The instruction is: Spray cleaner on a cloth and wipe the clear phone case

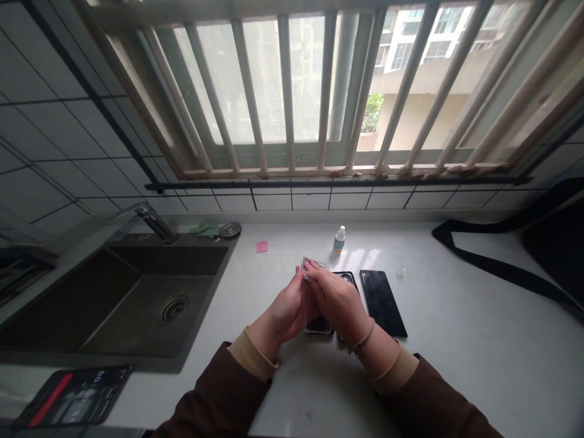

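My left hand (285, 310) grips a clear phone case (316, 264), held up on edge over the counter, with the thumb along its near side. Across the case's upper part lie the fingers of my right hand (335, 295), pressed together against it. Most of the case is hidden by the hands. Below them on the counter lies a black phone (319, 326), largely covered. A dark piece with round camera lenses (347, 278) shows beyond my right hand; I cannot tell if it is the same phone. Just right lies a flat black tablet-like slab (383, 302).
A small white dropper bottle (339, 239) stands behind the hands. A pink sticky note (261, 246) lies left of it. The dark sink (205, 328) with its faucet (155, 222) is at left, a timer screen (73, 396) in front. A black strap (479, 255) lies right.
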{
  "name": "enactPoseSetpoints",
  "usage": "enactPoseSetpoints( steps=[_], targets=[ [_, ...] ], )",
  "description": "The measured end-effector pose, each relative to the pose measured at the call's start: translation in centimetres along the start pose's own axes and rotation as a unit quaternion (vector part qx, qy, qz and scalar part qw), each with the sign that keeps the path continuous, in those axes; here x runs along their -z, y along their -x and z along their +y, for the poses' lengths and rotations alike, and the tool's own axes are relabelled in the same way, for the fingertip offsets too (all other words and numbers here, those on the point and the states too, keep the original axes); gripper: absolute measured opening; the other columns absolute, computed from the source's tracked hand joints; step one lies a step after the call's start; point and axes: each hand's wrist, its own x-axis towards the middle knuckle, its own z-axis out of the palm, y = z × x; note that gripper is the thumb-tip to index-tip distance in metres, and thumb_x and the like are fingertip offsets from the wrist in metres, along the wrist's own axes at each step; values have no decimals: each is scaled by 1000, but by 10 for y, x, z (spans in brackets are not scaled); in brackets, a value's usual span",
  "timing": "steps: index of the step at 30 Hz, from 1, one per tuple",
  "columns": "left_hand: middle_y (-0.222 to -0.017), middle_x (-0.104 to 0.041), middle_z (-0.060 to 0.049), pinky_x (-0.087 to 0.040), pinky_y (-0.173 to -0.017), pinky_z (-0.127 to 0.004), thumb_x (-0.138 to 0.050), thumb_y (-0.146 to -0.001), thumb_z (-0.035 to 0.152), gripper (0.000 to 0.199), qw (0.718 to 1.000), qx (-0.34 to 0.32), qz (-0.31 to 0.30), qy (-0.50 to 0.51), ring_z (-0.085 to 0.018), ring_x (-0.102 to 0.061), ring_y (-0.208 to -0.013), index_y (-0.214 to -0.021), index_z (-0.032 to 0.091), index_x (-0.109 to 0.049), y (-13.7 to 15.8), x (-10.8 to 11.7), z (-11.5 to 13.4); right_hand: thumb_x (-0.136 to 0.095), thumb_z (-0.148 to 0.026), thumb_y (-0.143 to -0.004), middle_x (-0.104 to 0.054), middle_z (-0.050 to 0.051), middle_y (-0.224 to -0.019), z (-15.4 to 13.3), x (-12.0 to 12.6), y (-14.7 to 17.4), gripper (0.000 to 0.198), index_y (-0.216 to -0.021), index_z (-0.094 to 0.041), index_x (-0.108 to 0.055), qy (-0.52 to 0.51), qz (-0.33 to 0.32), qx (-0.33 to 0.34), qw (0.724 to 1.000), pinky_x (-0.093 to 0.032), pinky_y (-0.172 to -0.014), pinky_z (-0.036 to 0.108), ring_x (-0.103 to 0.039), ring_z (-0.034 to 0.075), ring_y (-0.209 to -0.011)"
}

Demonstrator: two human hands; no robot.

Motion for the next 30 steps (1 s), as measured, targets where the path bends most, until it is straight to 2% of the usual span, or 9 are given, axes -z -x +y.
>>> enactPoseSetpoints(
  steps=[3,8,12,17,19,23,26,28,30],
  targets=[
    [-150,-63,-14,-51,-110,-41,-35,-109,63,61,1000,-8,-1,22,-29,-57,-142,-144,23,-64,1,1,1,-51,-11,-108,-73,12,-141,-2,-1,-1,29,-129,-17,-70,-17,-4,15,1000,-53,-122,42,-66,23,-138],
    [-135,-71,-15,-54,-106,-38,-39,-110,58,55,997,-2,25,69,-26,-68,-125,-138,19,-66,1,5,3,-52,-12,-107,-74,13,-138,-4,1,-3,25,-123,-19,-70,-30,-17,42,999,-58,-117,43,-69,24,-133],
    [-122,-74,-14,-57,-99,-35,-37,-112,54,56,991,-25,77,107,-23,-74,-108,-152,19,-55,1,4,9,-52,-12,-107,-75,13,-136,-4,2,-2,22,-119,-20,-68,-50,-51,61,996,-56,-118,45,-69,23,-133],
    [-107,-73,-15,-62,-79,-34,-35,-111,58,64,988,-47,129,69,-23,-76,-84,-161,20,-44,2,4,22,-51,-10,-106,-76,12,-136,-7,0,2,25,-124,-22,-64,-85,-107,83,987,-46,-126,51,-69,23,-134],
    [-109,-72,-17,-62,-75,-36,-35,-109,60,66,986,-60,148,54,-24,-75,-83,-160,20,-44,2,7,26,-52,-10,-106,-78,10,-131,-10,-1,3,24,-123,-23,-63,-99,-114,90,984,-42,-128,52,-72,21,-129],
    [-112,-71,-19,-63,-84,-41,-37,-108,63,66,980,-100,164,49,-27,-75,-92,-155,18,-48,0,14,30,-55,-10,-105,-81,6,-121,-19,2,2,21,-119,-24,-63,-129,-116,92,981,-43,-127,49,-78,20,-115],
    [-107,-70,-17,-63,-86,-42,-36,-108,62,63,975,-120,175,70,-27,-74,-93,-152,18,-48,-1,16,33,-53,-15,-107,-82,4,-112,-25,7,0,20,-119,-26,-64,-148,-133,72,977,-51,-119,45,-79,20,-108],
    [-105,-69,-16,-63,-86,-44,-36,-108,62,62,973,-125,179,76,-27,-73,-92,-151,18,-47,-2,15,33,-52,-19,-108,-81,5,-106,-28,13,-2,17,-116,-26,-66,-153,-148,42,976,-59,-105,40,-78,22,-103],
    [-105,-69,-16,-62,-89,-45,-37,-108,62,63,975,-124,171,66,-27,-74,-93,-152,19,-47,-1,14,33,-53,-23,-108,-79,5,-102,-29,17,-2,15,-111,-25,-68,-160,-161,7,974,-61,-91,35,-76,21,-96]
  ],
)
